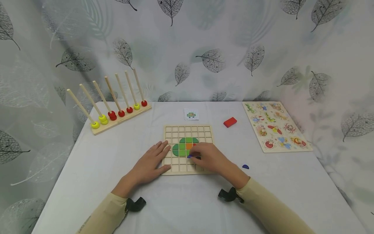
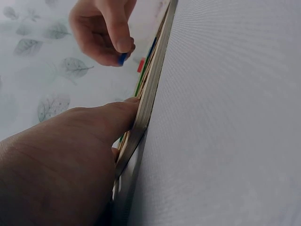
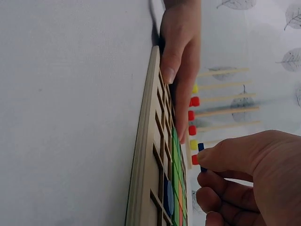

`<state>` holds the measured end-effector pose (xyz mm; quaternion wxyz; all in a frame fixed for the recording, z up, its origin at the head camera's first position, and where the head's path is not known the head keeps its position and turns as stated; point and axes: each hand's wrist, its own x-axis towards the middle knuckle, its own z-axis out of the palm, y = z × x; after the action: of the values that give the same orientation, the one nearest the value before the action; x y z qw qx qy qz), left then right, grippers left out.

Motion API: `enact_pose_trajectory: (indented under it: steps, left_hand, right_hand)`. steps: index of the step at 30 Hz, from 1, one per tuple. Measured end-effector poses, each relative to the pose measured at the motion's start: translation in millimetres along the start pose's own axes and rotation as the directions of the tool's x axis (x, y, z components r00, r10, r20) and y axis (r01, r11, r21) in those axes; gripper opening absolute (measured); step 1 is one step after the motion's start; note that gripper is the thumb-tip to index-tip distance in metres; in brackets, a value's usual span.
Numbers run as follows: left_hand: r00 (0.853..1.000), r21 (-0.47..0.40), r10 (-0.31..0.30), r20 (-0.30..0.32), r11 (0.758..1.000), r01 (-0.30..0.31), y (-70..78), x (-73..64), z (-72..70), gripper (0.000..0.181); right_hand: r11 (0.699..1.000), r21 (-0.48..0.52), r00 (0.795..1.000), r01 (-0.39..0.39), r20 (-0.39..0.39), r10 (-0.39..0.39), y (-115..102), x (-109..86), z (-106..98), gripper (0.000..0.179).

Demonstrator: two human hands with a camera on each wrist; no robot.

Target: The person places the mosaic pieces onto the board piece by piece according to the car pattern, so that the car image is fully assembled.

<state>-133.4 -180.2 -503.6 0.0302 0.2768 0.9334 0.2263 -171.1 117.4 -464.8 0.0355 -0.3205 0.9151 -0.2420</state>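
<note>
A wooden grid board (image 1: 178, 168) lies on the table, with green pieces (image 1: 182, 146) and orange pieces (image 1: 189, 146) set in its middle squares. My left hand (image 1: 150, 162) rests on the board's left edge, fingers spread and thumb at the near corner. Over the board, my right hand (image 1: 208, 156) pinches a small blue piece (image 3: 201, 155) between thumb and index finger, above the surface. Another blue piece (image 3: 168, 197) sits in a square beside the green and orange ones. A blue half-circle piece (image 1: 245, 166) lies on the table near my right wrist.
Behind the board lies a small pattern card (image 1: 191, 114), with a red block (image 1: 230, 122) to its right. A peg stand (image 1: 121, 120) with red and yellow beads stands back left. An insect picture board (image 1: 277, 128) lies on the right. A leaf-print curtain (image 1: 187, 48) hangs behind.
</note>
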Motion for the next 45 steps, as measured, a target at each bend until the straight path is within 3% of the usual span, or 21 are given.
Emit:
enact_pose_trajectory:
  steps: [9,21,32,45]
  left_hand:
    - [1.000,0.002,0.010,0.001,1.000,-0.010,0.0,0.8,1.0,0.082]
    - [1.000,0.002,0.000,0.008,1.000,0.000,-4.1,-0.6,4.4,0.083]
    - [1.000,0.004,0.001,0.012,1.000,-0.001,-3.2,1.2,3.9,0.083]
    - [1.000,0.002,0.002,0.005,1.000,-0.002,-1.1,0.7,2.5,0.083]
  right_hand:
    - [0.999,0.019,1.000,0.025,0.006,-0.025,-6.9,6.6,6.5,0.009]
    - [0.997,-0.056,0.997,0.043,0.061,-0.040,-13.9,16.2,19.2,0.006]
    - [0.990,-0.124,0.997,0.064,0.053,-0.057,-19.9,15.7,23.1,0.004]
    - [0.990,-0.127,0.997,0.068,0.037,-0.064,-17.3,16.5,26.3,0.004]
